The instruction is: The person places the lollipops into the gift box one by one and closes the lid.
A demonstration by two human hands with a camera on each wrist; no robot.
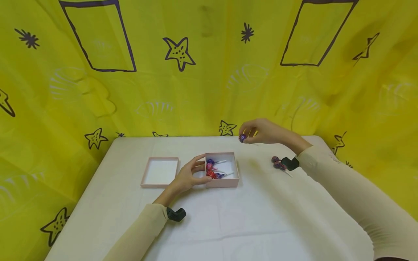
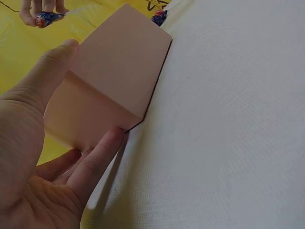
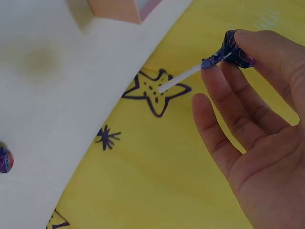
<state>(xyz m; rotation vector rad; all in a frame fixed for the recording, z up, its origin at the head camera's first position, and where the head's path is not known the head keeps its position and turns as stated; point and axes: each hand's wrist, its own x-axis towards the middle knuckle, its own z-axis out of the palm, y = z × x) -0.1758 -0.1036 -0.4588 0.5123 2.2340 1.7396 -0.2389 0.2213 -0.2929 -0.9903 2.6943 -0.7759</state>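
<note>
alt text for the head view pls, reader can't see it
A person's right hand pinches a purple-wrapped lollipop above the far edge of a white table, while the left hand grips the side of an open pink cardboard box holding more wrapped lollipops. The pink box lid lies beside the box, two loose lollipops lie near the right wrist, and a yellow star-print cloth hangs behind.

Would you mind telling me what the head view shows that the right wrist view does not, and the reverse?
Only the head view shows the left hand holding the pink box, the wrapped lollipops inside it, and the separate lid. Only the right wrist view shows the held lollipop's white stick and the open palm beneath it. Both show the right hand pinching a purple lollipop, the white table and the yellow starred cloth.
</note>
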